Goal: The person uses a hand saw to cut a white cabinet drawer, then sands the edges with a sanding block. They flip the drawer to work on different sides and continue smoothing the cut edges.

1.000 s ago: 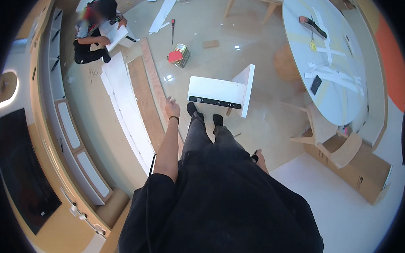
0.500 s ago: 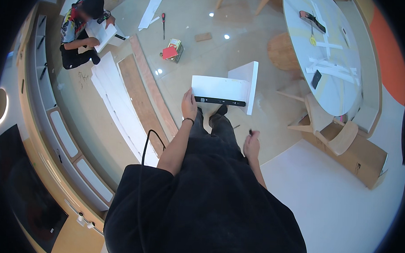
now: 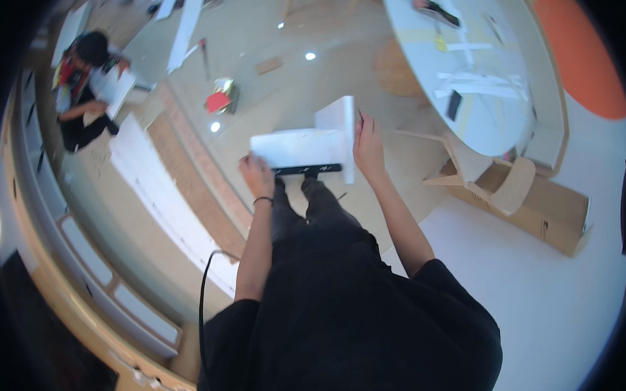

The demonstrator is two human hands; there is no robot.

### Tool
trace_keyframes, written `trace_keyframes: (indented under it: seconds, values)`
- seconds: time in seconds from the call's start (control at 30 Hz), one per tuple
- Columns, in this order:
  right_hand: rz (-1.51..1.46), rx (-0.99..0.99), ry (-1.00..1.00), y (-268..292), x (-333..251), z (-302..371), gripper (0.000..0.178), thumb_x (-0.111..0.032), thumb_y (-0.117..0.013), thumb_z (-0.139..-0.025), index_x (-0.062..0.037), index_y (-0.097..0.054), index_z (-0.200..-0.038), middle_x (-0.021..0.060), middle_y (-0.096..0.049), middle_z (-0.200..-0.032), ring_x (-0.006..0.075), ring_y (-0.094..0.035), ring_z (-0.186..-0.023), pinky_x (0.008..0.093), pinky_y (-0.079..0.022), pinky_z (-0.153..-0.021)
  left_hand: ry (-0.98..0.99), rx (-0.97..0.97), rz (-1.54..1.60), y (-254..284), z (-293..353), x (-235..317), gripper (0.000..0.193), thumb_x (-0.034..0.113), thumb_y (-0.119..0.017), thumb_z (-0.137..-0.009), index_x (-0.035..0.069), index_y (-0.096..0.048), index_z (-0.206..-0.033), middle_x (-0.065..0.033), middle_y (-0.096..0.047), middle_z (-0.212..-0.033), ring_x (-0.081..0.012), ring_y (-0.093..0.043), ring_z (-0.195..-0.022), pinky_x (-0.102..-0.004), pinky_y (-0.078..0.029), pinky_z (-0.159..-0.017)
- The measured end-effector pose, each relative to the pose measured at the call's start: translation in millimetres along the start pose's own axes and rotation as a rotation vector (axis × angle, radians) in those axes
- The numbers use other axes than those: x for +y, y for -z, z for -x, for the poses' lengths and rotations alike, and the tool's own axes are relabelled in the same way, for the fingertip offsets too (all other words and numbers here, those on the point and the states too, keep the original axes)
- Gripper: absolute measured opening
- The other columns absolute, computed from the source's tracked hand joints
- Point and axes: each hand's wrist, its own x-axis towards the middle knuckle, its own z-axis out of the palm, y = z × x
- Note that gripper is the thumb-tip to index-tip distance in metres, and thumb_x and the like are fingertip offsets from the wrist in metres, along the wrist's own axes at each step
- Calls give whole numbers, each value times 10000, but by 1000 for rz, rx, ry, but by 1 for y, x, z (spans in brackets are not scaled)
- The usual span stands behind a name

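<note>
1. As the head view looks down, the left hand (image 3: 256,176) is at the near left corner of a white piece (image 3: 297,148). It is blurry, so I cannot tell if it grips the piece or just touches it.
2. The right hand (image 3: 368,146) is on the other side, its fingers pinched on a dark thin thing (image 3: 360,115) that is too small to name. It is just beside the end board (image 3: 348,143); I cannot tell if they touch.
3. The two hands are apart, with the white piece between them. It is right in front of the person's legs (image 3: 319,202), with a black strip (image 3: 310,170) along its near edge and the end board across its right end.
4. To the left, long brown boards (image 3: 193,164) lie next to a long white board (image 3: 165,194) on the floor (image 3: 303,92).
5. Farther off sit a gold tin (image 3: 228,95) with a red card (image 3: 217,102), a red-handled screwdriver (image 3: 204,50) and a small wood block (image 3: 268,66).
6. At the far left, another person (image 3: 79,84) crouches and holds a white panel (image 3: 115,93).
7. On the right, a round table (image 3: 488,129) holds a black phone (image 3: 455,105) and white strips (image 3: 479,86). Near it are a wooden chair (image 3: 516,189) and a cardboard box (image 3: 550,217).
</note>
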Motion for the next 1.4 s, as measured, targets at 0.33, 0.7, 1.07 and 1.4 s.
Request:
trace_keyframes:
  seconds: [0.33, 0.7, 1.07, 1.4]
  values:
    - [468, 206, -5, 57, 203, -166, 462, -36, -618, -849, -5, -573, -1308, 160, -551, -1149, 341, -564, -1039, 447, -491, -860, -8, 36, -149, -15, -6, 12, 439, 62, -529, -964, -70, -498, -1381, -245, -514, -1209, -398, -501, -1119, -465, -422, -985]
    - [661, 471, -129, 94, 253, -160, 418, -189, -642, -885, 31, -603, -1239, 126, -568, -1329, 341, -494, -1258, 509, -436, -986, 105, 41, 141, -17, -16, -12, 346, -10, -537, -967, -35, -594, -1308, -176, -536, -1203, -283, -587, -1046, -358, -528, -880]
    - [215, 95, -725, 177, 350, -109, 735, -369, -751, -838, -84, -483, -1460, 235, -651, -1250, 364, -652, -1107, 422, -494, -978, 276, 133, 302, 1, 4, 1, 235, 100, -619, -984, -1, -685, -1187, -114, -644, -1072, -209, -642, -943, -311, -540, -831]
    - [-37, -578, 491, -43, -24, 3, 617, 49, -630, -764, -49, -548, -1368, 154, -571, -1347, 334, -600, -1162, 431, -530, -936, 713, 210, 1008, -41, 39, 3, 789, 335, -831, -836, -22, -439, -1422, -166, -577, -1290, -224, -585, -1141, -327, -490, -972]
